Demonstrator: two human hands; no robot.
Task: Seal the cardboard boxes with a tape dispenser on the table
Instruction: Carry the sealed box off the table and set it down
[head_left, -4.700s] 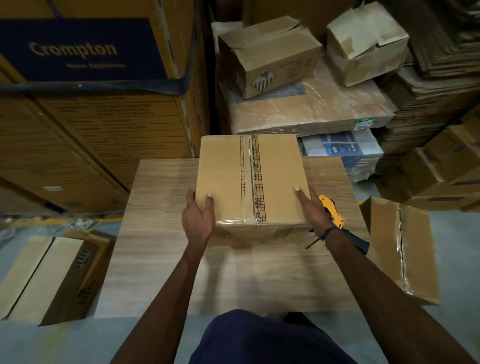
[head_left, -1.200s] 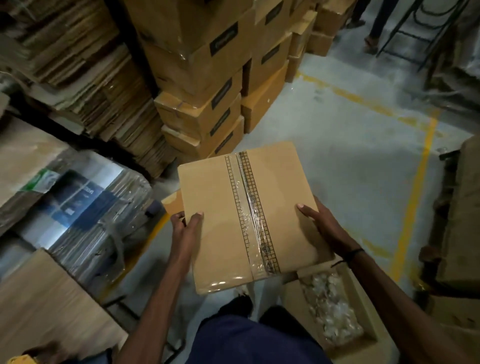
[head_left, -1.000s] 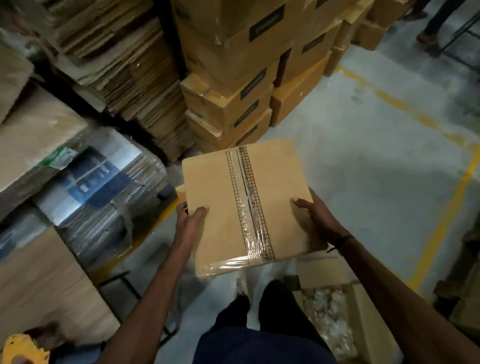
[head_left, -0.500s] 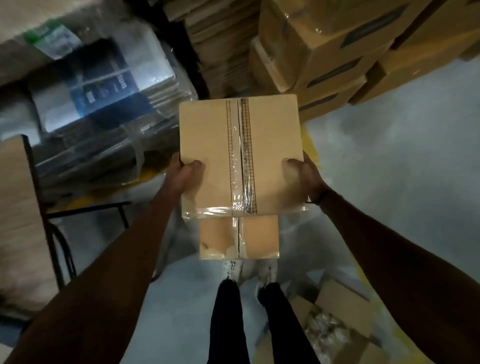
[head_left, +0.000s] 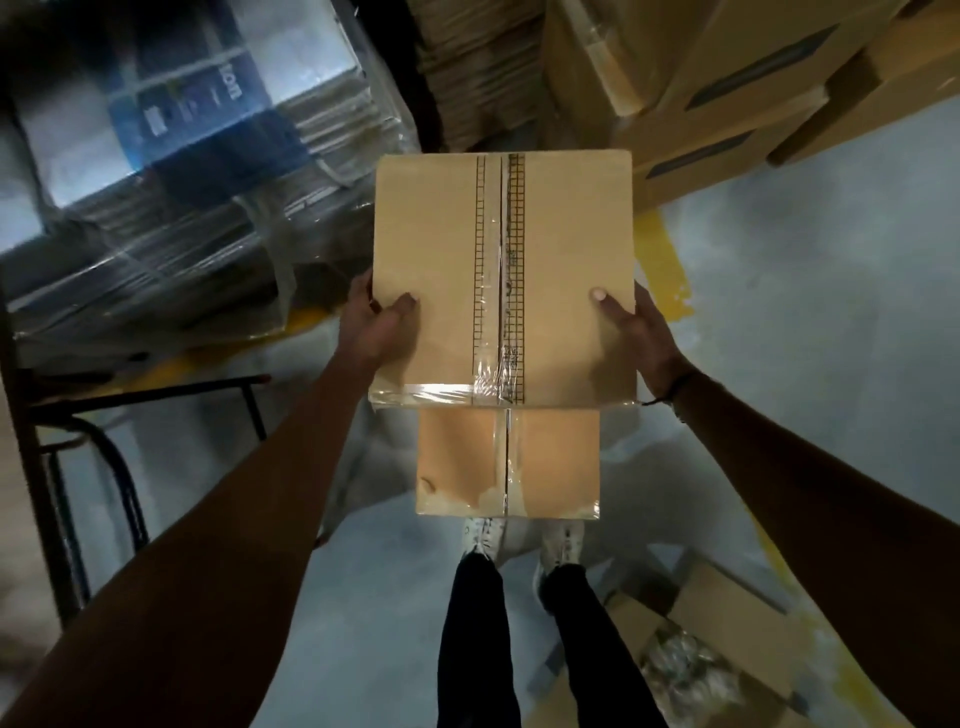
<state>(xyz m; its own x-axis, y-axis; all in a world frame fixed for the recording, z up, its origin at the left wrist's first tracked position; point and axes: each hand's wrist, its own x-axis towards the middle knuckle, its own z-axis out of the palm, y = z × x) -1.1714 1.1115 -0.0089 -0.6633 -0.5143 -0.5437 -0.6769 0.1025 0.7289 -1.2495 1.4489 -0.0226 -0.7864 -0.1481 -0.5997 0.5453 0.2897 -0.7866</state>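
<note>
Since both the left hand (head_left: 382, 327) and right hand (head_left: 631, 332) clamp the taped box (head_left: 441, 249) by its side edges, thumbs flat on top, above another sealed box (head_left: 457, 462) on the floor, it looks light, stiff, and slick only along the tape.

Taped box (head_left: 508, 462) on grey floor (head_left: 810, 322)
</note>
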